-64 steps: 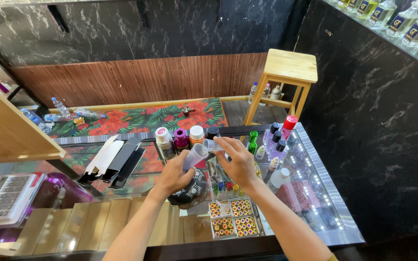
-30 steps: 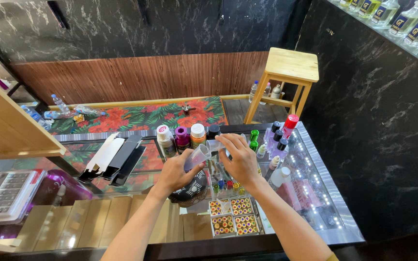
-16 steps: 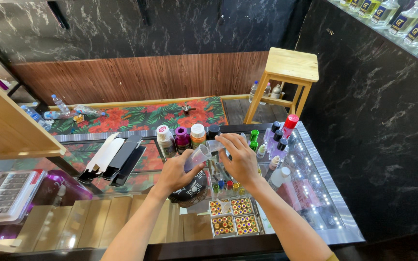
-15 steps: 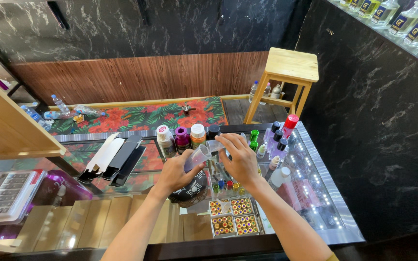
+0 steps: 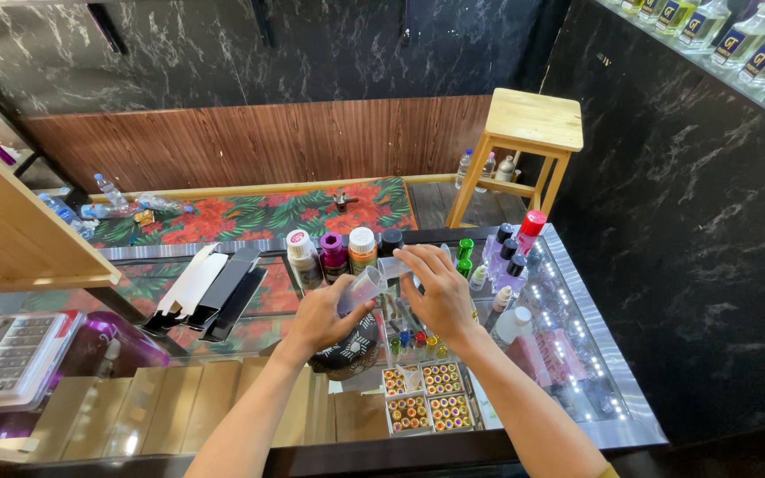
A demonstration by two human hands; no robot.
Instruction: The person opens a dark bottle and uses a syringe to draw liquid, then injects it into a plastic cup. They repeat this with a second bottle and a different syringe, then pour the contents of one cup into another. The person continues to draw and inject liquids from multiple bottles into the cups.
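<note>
My left hand [image 5: 322, 316] grips a small clear bottle [image 5: 360, 289], tilted with its mouth up and to the right, above a glass counter [image 5: 577, 372]. My right hand [image 5: 440, 290] holds a small clear cup or cap [image 5: 393, 267] right at the bottle's mouth. Just behind the hands stand three bottles in a row: one with a white cap [image 5: 301, 257], a purple one [image 5: 334, 252] and an orange one with a white cap [image 5: 362, 248]. A dark patterned round object [image 5: 351, 354] lies under my left wrist.
Green, black and red capped bottles [image 5: 511, 252] crowd the counter's right side. Trays of small gold-capped vials [image 5: 425, 398] sit near the front edge. Flat black and white boxes [image 5: 210, 288] lie at left, a calculator [image 5: 2, 354] farther left. A wooden stool [image 5: 524, 146] stands behind the counter.
Both hands stay together over the counter; the bottle has dropped slightly and tilted more toward the right hand's cup. Nothing else has moved.
</note>
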